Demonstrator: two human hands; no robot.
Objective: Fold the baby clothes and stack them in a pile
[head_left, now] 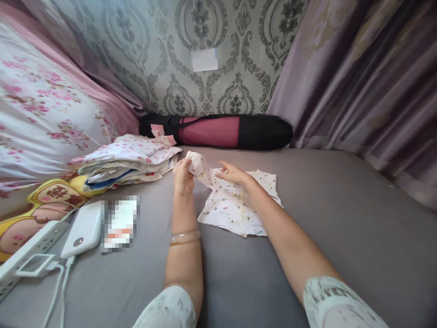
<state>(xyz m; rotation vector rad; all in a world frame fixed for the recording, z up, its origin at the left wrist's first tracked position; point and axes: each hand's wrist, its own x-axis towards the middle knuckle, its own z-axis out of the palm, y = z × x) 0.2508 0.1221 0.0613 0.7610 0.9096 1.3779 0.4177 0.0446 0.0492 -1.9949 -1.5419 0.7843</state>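
Observation:
A small white baby shirt (225, 207) with a scattered print lies spread on the grey sheet in front of me. My left hand (183, 173) is closed on the end of its left sleeve (200, 167) and lifts that sleeve off the sheet. Over the upper part of the shirt, near the base of the same sleeve, is my right hand (231, 174), fingers apart and holding nothing; whether it touches the cloth I cannot tell. My right forearm covers part of the shirt's right side.
Folded clothes (126, 157) are stacked at the left, beside a yellow cushion (51, 200). Nearer are a power bank (83, 228), a power strip (30, 250) with cables, and a blurred-out flat item (120, 223). A black and pink long bag (210, 131) lies along the wall.

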